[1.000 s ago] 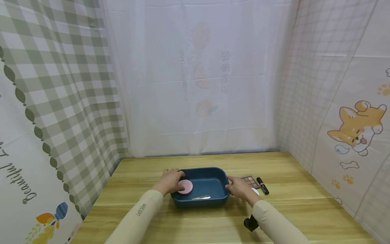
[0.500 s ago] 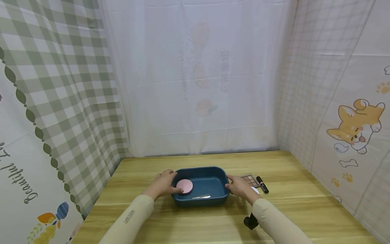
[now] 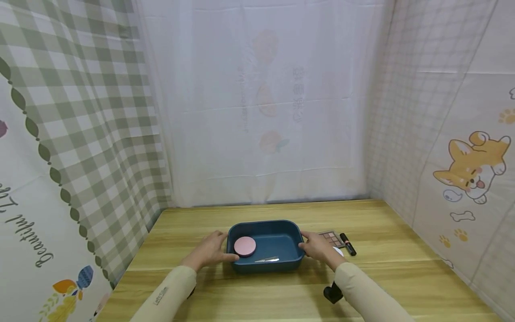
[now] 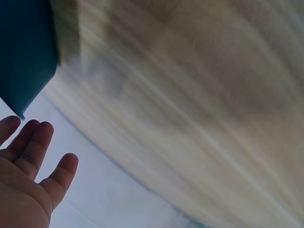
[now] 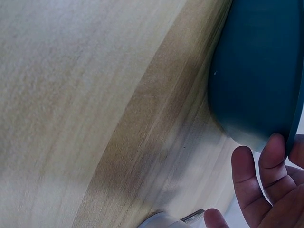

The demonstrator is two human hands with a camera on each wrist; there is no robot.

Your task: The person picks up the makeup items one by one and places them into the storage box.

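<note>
A dark blue rectangular tub (image 3: 267, 267) stands on the wooden table. Inside, a pink round flat case (image 3: 244, 246) lies at the left end and a slim shiny piece (image 3: 267, 259) near the front wall. My right hand (image 3: 316, 247) pinches the tub's right rim, thumb over the edge; its fingertips (image 5: 273, 147) press the outer wall in the right wrist view. At the opposite end my left hand (image 3: 209, 251) spreads with thumb and fingers extended, right at the left rim. The left wrist view shows its fingers (image 4: 35, 142) loose below the tub's corner.
Right of the tub lie an eyeshadow palette (image 3: 331, 239), a black tube with a pink band (image 3: 348, 244) and a white round thing (image 3: 338, 251), partly behind my right hand. A black piece (image 3: 333, 293) shows at my right forearm. Fabric curtains (image 3: 265, 183) enclose the table.
My left hand has drawn back leftward from the pink case and out of the tub. The case stays at the tub's left end. My right hand keeps its hold on the rim.
</note>
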